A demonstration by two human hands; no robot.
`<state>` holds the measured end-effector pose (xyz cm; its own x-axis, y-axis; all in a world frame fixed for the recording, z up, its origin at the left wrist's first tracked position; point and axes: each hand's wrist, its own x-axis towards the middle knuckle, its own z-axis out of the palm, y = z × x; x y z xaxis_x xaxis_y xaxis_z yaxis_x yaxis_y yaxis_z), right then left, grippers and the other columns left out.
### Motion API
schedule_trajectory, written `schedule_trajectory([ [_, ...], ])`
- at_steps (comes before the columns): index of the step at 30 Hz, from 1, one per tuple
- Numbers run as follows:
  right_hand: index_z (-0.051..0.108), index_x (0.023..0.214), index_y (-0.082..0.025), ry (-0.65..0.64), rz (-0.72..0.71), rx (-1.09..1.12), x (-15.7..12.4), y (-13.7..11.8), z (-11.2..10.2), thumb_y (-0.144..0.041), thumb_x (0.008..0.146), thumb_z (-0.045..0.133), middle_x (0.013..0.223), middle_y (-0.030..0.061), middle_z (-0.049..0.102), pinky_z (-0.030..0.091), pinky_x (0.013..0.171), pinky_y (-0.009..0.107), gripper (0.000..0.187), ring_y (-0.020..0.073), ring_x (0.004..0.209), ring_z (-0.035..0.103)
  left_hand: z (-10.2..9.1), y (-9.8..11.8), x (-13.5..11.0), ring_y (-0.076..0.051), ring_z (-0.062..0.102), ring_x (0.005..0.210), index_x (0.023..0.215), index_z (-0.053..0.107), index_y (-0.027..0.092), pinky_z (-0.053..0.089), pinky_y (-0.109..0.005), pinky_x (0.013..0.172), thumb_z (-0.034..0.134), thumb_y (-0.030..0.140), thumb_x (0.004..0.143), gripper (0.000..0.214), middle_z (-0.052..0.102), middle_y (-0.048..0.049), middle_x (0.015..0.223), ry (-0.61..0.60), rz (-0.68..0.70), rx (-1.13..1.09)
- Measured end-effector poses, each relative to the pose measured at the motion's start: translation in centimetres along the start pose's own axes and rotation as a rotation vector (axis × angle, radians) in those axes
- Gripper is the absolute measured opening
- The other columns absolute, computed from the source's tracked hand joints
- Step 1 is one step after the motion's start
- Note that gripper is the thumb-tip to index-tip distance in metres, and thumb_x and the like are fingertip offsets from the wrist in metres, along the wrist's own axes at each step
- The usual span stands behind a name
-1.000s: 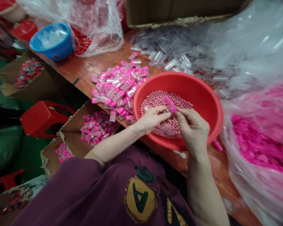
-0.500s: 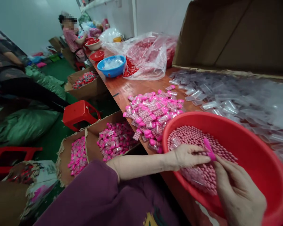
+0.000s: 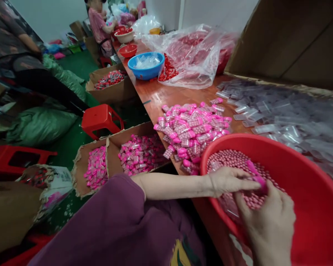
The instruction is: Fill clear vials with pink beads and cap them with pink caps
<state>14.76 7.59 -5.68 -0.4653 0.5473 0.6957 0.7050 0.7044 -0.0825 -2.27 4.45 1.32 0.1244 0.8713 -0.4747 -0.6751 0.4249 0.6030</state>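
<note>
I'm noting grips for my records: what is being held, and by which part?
A small pink-capped container. The right hand grips it at the capped end; the left hand holds it too, but exactly where is hidden.

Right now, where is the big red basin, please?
In the head view, the basin is at lower right on the table, with the heap of pink-capped tubes by its upper-left rim.

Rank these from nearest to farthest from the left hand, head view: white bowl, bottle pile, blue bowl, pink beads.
1. Pink beads: beside the left hand, in the red bowl.
2. Bottle pile: on the table, beside that bowl.
3. Blue bowl: farther along the table.
4. White bowl: farthest along.
</note>
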Motion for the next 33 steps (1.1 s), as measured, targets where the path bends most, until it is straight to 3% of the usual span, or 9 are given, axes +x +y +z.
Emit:
schedule_trajectory([
  [6,0.07,0.139,-0.015,0.111,0.048,0.018,-0.3,-1.5,-1.7,-0.047,0.092,0.076,0.107,0.0183,0.08,0.07,0.088,0.05,0.058,0.0356,0.096,0.079,-0.6,-0.3,-1.2,-0.015,0.064,0.092,0.085,0.079,0.009,0.048,-0.039,0.117,0.095,0.013,0.077,0.019,0.073,-0.0029,0.09,-0.162,0.005,0.048],
  [12,0.062,0.142,-0.017,-0.06,0.231,0.149,-0.1,-3.1,-2.3,-0.042,0.092,0.071,0.127,0.0183,0.077,0.063,0.103,0.056,0.057,0.0356,0.12,0.076,-1.6,-1.4,-0.7,-0.012,0.063,0.085,0.094,0.082,0.014,0.053,-0.028,0.093,0.103,0.028,0.067,0.037,0.075,-0.0015,0.092,-0.183,0.162,0.147],
  [17,0.043,0.167,-0.024,-0.175,0.518,0.735,0.5,-1.9,-2.6,-0.069,0.088,0.083,0.156,0.0207,0.064,0.063,0.113,0.056,0.099,0.0344,0.137,0.071,-2.3,-1.4,-0.8,-0.01,0.064,0.083,0.1,0.084,0.017,0.052,-0.023,0.083,0.104,0.043,0.068,0.045,0.077,-0.0015,0.092,-0.261,0.199,0.241],
  [20,0.062,0.151,-0.029,-0.188,0.749,1.083,1.3,-1.3,-3.2,-0.091,0.098,0.055,0.139,0.0142,0.076,0.07,0.097,0.051,0.082,0.0311,0.124,0.079,-2.6,-1.0,-1.2,-0.011,0.064,0.081,0.104,0.086,0.017,0.051,-0.026,0.08,0.105,0.042,0.07,0.047,0.078,-0.0029,0.093,-0.467,0.076,0.355],
  [22,0.075,0.133,-0.028,-0.218,0.839,1.19,1.6,-1.4,-3.7,-0.093,0.103,0.043,0.126,0.0124,0.081,0.071,0.095,0.051,0.078,0.0315,0.119,0.081,-2.7,-0.8,-1.4,-0.013,0.067,0.084,0.103,0.087,0.015,0.053,-0.029,0.083,0.104,0.042,0.072,0.045,0.078,-0.005,0.095,-0.56,-0.023,0.385],
  [24,0.081,0.123,-0.028,-0.165,0.854,1.206,1.6,-1.8,-4.3,-0.087,0.104,0.052,0.118,0.01,0.083,0.07,0.101,0.052,0.068,0.031,0.117,0.082,-2.6,-0.9,-1.3,-0.015,0.07,0.09,0.1,0.087,0.014,0.054,-0.03,0.088,0.103,0.042,0.075,0.04,0.079,-0.0064,0.099,-0.533,-0.034,0.351],
  [27,0.08,0.128,-0.033,-0.004,0.782,1.101,1.0,-2.4,-4.8,-0.074,0.1,0.074,0.124,0.0058,0.083,0.065,0.114,0.053,0.05,0.029,0.121,0.08,-2.4,-1.0,-1.1,-0.013,0.068,0.089,0.099,0.086,0.016,0.052,-0.027,0.085,0.1,0.044,0.078,0.038,0.078,-0.0049,0.097,-0.414,0.046,0.257],
  [30,0.071,0.143,-0.036,-0.013,0.681,1.051,0.4,-2.4,-4.6,-0.069,0.091,0.087,0.141,0.0062,0.077,0.065,0.117,0.054,0.063,0.0298,0.13,0.075,-2.2,-0.9,-0.9,-0.011,0.062,0.08,0.097,0.085,0.017,0.05,-0.026,0.077,0.101,0.046,0.076,0.039,0.075,-0.0027,0.09,-0.393,0.069,0.238],
  [33,0.067,0.141,-0.038,-0.012,0.635,1.139,0.6,-1.9,-4.1,-0.066,0.084,0.095,0.137,0.0058,0.076,0.068,0.11,0.05,0.069,0.0281,0.123,0.077,-2.1,-0.7,-0.9,-0.011,0.061,0.078,0.093,0.084,0.016,0.049,-0.026,0.075,0.104,0.045,0.072,0.041,0.074,-0.002,0.087,-0.398,0.039,0.237],
])
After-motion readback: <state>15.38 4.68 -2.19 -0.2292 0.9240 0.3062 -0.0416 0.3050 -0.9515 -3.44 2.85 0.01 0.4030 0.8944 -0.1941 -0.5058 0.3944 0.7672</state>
